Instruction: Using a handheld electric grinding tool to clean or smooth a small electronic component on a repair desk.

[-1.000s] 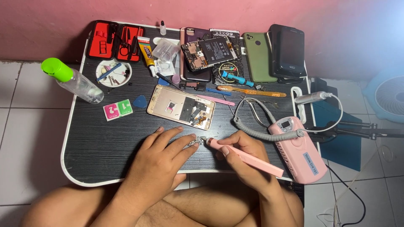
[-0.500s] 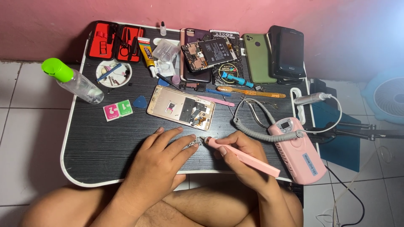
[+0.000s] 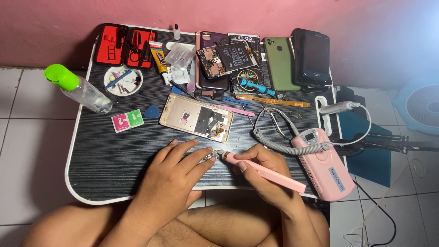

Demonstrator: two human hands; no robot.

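The left hand (image 3: 176,171) lies on the black table (image 3: 105,169), its fingertips pinching a small metal part (image 3: 210,156). Just right of it, the right hand (image 3: 265,171) grips a pink handpiece (image 3: 263,171) like a pen. The handpiece's long axis runs from lower right to upper left, and its tip points left at the part.

The table (image 3: 114,160) is showing a black wood-grain pattern with a white rim. Near its front edge a pale pink pen-shaped tool (image 3: 265,171) is lying beside a pink control box (image 3: 322,169) with a grey coiled cord. At the back left corner a red-lined tool case (image 3: 125,45) is sitting, and toward the left edge a clear bottle (image 3: 80,89) is wearing a lime-green cap. A gold opened phone (image 3: 196,121) is lying mid-table; an olive-green phone case (image 3: 279,64) is resting at the back edge.
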